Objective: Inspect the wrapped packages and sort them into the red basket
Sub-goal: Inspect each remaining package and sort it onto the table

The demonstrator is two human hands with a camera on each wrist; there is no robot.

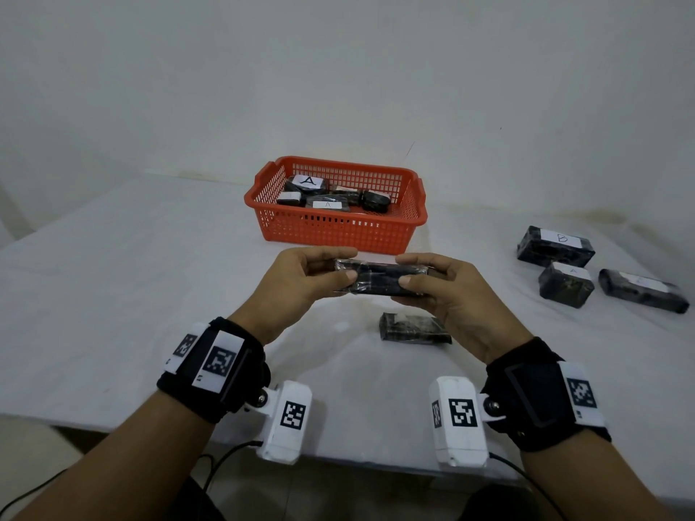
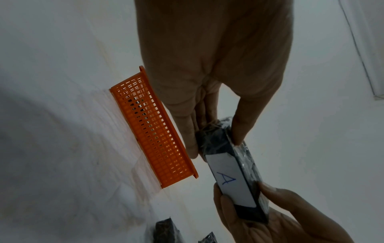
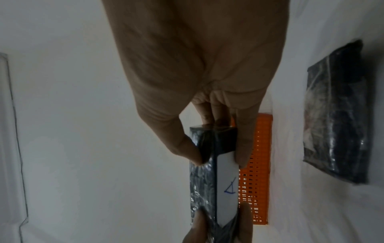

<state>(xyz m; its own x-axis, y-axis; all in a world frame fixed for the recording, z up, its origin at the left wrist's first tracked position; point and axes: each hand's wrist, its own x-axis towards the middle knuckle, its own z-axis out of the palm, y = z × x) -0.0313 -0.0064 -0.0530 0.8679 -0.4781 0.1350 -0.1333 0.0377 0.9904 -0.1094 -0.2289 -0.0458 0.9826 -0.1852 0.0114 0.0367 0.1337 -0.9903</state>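
Both hands hold one black plastic-wrapped package (image 1: 380, 278) level above the table, just in front of the red basket (image 1: 334, 227). My left hand (image 1: 348, 264) pinches its left end between thumb and fingers, and my right hand (image 1: 406, 270) pinches the right end. In the left wrist view the package (image 2: 228, 177) shows a white label marked "A" on the side turned away from my head; the right wrist view shows the same label (image 3: 226, 189). The basket holds several wrapped packages (image 1: 308, 182), some labelled "A".
Another black package (image 1: 413, 329) lies on the white table under my right hand. Three more lie at the right: one labelled "B" (image 1: 554, 245), a small one (image 1: 566, 283) and a long one (image 1: 643, 291). The table's front edge (image 1: 357, 460) runs beneath my wrists.
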